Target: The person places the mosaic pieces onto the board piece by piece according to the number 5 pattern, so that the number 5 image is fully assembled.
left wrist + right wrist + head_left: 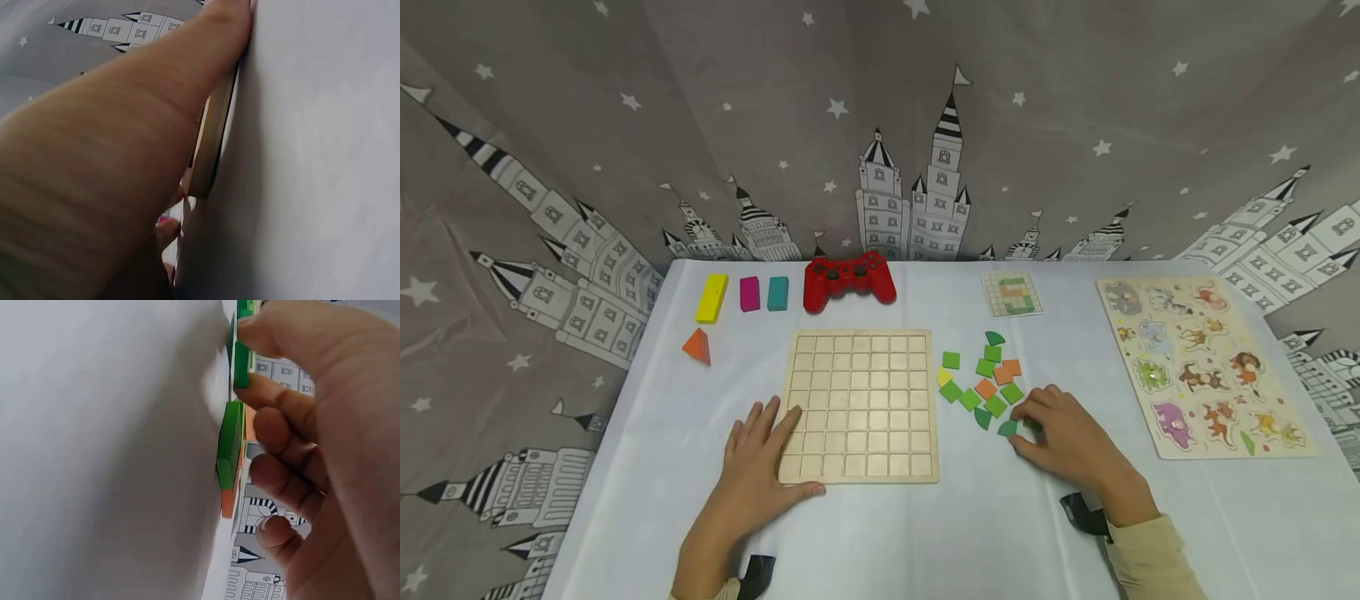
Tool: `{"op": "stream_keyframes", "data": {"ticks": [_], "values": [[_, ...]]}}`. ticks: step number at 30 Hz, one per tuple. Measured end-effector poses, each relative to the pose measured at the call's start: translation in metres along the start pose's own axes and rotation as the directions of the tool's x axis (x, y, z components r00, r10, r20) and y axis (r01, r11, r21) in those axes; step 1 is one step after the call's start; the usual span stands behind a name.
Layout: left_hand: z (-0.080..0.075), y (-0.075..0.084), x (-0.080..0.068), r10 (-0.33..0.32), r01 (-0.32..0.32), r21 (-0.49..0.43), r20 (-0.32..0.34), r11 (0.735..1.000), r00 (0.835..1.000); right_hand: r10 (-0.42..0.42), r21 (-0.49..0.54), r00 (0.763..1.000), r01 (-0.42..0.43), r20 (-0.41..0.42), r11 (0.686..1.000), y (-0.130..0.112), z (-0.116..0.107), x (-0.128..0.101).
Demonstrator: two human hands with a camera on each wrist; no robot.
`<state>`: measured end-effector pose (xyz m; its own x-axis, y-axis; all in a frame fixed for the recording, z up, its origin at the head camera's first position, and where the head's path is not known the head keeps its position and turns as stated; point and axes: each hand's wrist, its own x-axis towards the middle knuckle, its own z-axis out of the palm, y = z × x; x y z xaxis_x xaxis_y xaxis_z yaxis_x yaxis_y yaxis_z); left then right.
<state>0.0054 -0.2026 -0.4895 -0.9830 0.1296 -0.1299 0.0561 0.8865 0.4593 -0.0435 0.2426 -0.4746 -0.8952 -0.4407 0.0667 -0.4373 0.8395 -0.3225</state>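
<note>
My left hand point(769, 433) lies flat with straight fingers on the lower left corner of a wooden grid board point(861, 392), whose cells hold nothing. The left wrist view shows that hand point(125, 156) against the board's edge point(211, 144). My right hand point(1028, 423) is at the near end of a loose pile of green and orange tiles point(987, 379), right of the board. In the right wrist view its thumb and forefinger pinch a small green tile point(241, 362) on the cloth. Another green tile point(230, 447) and an orange tile point(227, 501) lie beside the curled fingers.
A pattern card point(1012, 293) lies behind the tiles. Along the back edge sit a red game controller point(848, 281) and yellow point(712, 297), magenta point(749, 293) and teal point(778, 292) blocks, with an orange pyramid point(697, 345) nearer. An animal peg puzzle point(1206, 367) fills the right side.
</note>
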Motion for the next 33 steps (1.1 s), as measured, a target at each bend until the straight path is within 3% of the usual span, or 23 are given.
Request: {"op": "stream_keyframes", "data": {"ticks": [7,13,19,25,33], "values": [[0.001,0.008,-0.002,-0.024,0.024,-0.003,-0.024,1.000,0.999,-0.031,0.008,0.996,0.032,-0.084,0.999,-0.016,-0.001,0.017],[0.001,0.008,-0.004,-0.011,0.010,-0.019,-0.032,1.000,0.999,-0.113,0.044,0.979,0.122,-0.168,0.992,-0.044,0.001,0.060],[0.004,0.006,-0.004,0.013,-0.014,-0.013,-0.021,1.000,1.000,-0.133,0.104,0.987,0.141,-0.085,0.985,-0.087,0.018,0.119],[0.005,0.006,-0.005,0.022,-0.022,-0.007,-0.030,1.000,0.999,-0.149,0.095,0.989,0.147,0.010,0.985,-0.122,0.043,0.169],[0.004,0.005,-0.006,0.026,-0.026,0.003,-0.026,1.000,0.999,-0.096,0.085,0.994,0.091,0.058,0.992,-0.143,0.062,0.192]]}}
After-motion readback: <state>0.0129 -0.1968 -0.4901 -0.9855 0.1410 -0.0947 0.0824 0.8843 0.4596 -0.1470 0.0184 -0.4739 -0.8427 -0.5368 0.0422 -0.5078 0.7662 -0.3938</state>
